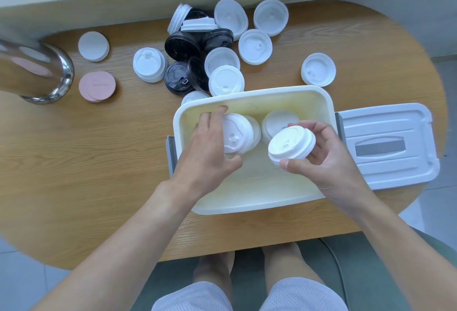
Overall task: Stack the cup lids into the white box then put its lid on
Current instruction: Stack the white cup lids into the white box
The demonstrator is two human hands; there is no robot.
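The open white box (254,202) sits at the table's near edge. My left hand (210,147) reaches inside it and grips a small stack of white cup lids (237,135) tilted on edge at the box's left. My right hand (329,160) holds another stack of white lids (290,144) above the box's middle. More white lids (277,120) lie in the box's far right part. Beyond the box, several loose white lids (226,81) and black lids (181,45) lie scattered. The box's lid (388,145) lies flat to the right of the box.
A steel-based glass vessel (47,73) stands at the far left. White coasters (94,45) and pink coasters (97,86) lie next to it. One stack of white lids (318,69) sits apart at the right. The rounded wooden table (86,162) ends just before my knees.
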